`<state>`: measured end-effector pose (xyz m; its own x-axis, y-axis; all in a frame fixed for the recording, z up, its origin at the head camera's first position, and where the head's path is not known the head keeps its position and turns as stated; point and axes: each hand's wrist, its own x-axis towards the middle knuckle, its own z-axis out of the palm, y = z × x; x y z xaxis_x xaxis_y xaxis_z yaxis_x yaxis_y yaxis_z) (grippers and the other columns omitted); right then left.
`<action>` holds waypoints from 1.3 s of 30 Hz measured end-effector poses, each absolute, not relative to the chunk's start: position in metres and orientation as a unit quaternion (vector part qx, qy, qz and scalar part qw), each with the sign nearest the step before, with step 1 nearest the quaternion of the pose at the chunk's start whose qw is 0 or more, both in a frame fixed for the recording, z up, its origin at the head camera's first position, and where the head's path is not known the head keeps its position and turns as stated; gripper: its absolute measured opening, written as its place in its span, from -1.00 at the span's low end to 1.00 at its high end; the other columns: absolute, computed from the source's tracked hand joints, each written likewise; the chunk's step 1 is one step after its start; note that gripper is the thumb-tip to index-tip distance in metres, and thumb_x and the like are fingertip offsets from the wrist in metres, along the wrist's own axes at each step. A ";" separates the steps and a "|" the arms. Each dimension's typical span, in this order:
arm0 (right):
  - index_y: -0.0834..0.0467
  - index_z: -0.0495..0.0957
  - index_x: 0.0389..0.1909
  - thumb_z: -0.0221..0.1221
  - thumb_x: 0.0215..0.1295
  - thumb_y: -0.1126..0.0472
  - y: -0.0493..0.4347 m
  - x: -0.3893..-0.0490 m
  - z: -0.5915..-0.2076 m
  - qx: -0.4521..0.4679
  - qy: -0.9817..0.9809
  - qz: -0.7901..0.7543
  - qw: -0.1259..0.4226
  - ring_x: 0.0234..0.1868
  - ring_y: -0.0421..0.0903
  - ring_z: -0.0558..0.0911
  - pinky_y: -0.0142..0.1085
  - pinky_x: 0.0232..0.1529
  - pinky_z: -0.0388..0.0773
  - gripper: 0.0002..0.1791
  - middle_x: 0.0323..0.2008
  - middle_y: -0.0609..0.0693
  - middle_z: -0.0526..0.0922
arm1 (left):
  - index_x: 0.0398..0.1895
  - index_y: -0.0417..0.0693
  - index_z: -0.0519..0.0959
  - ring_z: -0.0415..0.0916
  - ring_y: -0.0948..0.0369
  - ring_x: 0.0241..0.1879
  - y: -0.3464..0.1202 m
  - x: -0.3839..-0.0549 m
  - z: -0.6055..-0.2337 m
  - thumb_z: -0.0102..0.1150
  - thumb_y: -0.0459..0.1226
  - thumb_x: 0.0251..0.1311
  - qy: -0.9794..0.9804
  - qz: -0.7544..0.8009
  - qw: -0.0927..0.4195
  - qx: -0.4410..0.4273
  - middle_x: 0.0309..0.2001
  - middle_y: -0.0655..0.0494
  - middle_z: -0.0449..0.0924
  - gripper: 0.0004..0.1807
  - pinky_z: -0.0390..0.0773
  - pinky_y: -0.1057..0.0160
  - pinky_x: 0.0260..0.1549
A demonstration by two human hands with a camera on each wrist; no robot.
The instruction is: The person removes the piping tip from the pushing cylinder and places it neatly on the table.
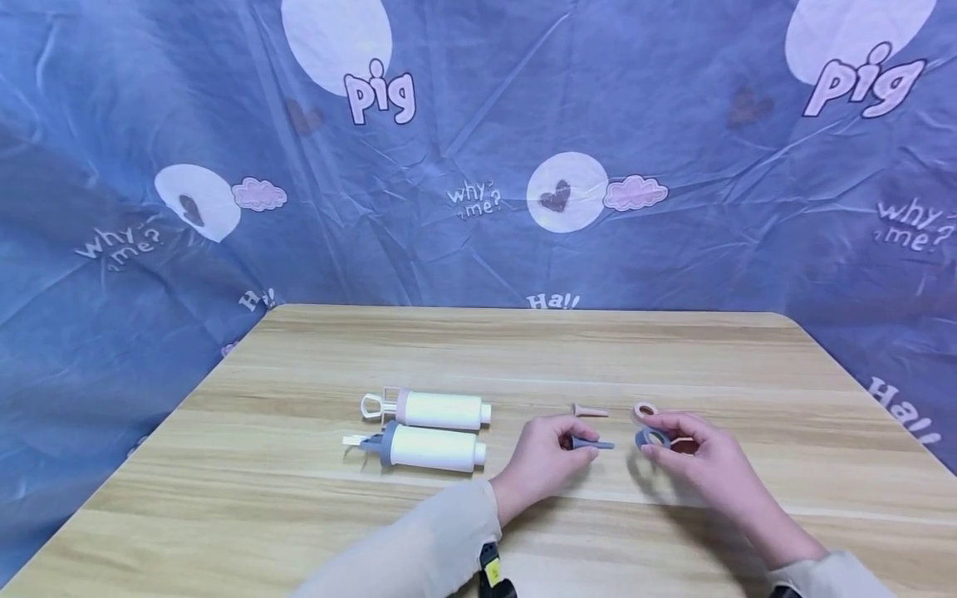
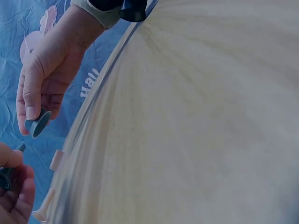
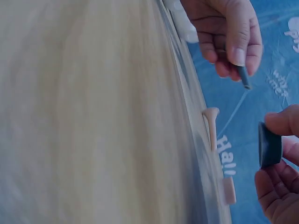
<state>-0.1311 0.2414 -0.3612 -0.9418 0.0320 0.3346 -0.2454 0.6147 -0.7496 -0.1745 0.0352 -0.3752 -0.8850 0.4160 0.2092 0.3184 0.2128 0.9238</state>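
My left hand (image 1: 542,455) pinches a slim grey-blue nozzle (image 1: 600,445) by its wide end, with the narrow tip pointing right. A little to the right, my right hand (image 1: 709,465) holds a grey-blue ring cap (image 3: 269,145) between thumb and fingers, its round opening tilted. A gap separates the nozzle from the ring cap. Just behind the hands, a pink nozzle (image 1: 591,411) lies on its side, and a pink ring cap (image 1: 644,409) lies near my right fingertips. Both held pieces are raised above the table in the wrist views.
Two white cylinders with plungers lie to the left on the wooden table (image 1: 523,349): one with a pink collar (image 1: 441,410), the other with a grey-blue collar (image 1: 434,448). A blue printed cloth (image 1: 463,249) hangs behind the table's far edge.
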 end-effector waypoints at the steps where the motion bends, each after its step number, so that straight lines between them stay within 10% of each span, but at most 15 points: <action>1: 0.31 0.58 -0.09 0.35 -0.02 0.31 0.243 -0.132 -0.362 0.054 -0.888 0.431 0.153 -0.35 -0.40 0.53 -0.51 -0.35 0.52 -0.60 -0.15 -0.16 0.61 | -0.38 -0.13 0.66 0.36 0.47 -0.51 0.037 -0.175 -0.376 0.28 -0.43 -0.03 0.782 0.576 0.043 0.234 -0.45 0.17 0.61 -0.88 0.44 0.50 -0.46; 6: 0.32 0.57 -0.11 0.37 -0.04 0.26 0.250 -0.133 -0.365 0.025 -0.907 0.408 0.101 -0.40 -0.39 0.52 -0.47 -0.38 0.53 -0.57 -0.25 0.12 0.63 | -0.42 -0.09 0.66 0.35 0.48 -0.50 0.042 -0.179 -0.381 0.29 -0.42 -0.03 0.802 0.546 0.048 0.237 -0.46 0.20 0.61 -0.90 0.42 0.51 -0.46; 39: 0.29 0.55 -0.07 0.38 -0.06 0.15 0.260 -0.136 -0.375 0.001 -0.919 0.393 0.020 -0.36 -0.33 0.49 -0.46 -0.36 0.46 -0.49 -0.28 0.04 0.62 | -0.49 0.01 0.68 0.42 0.54 -0.43 0.050 -0.178 -0.390 0.29 -0.39 -0.06 0.870 0.378 -0.055 0.311 -0.46 0.32 0.66 -0.89 0.36 0.64 -0.38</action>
<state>-0.1365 0.2599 -0.3752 -0.9992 0.0135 0.0368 -0.0172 0.6912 -0.7225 -0.1775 0.0499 -0.3896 -0.8000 0.5008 0.3304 0.5834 0.5208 0.6233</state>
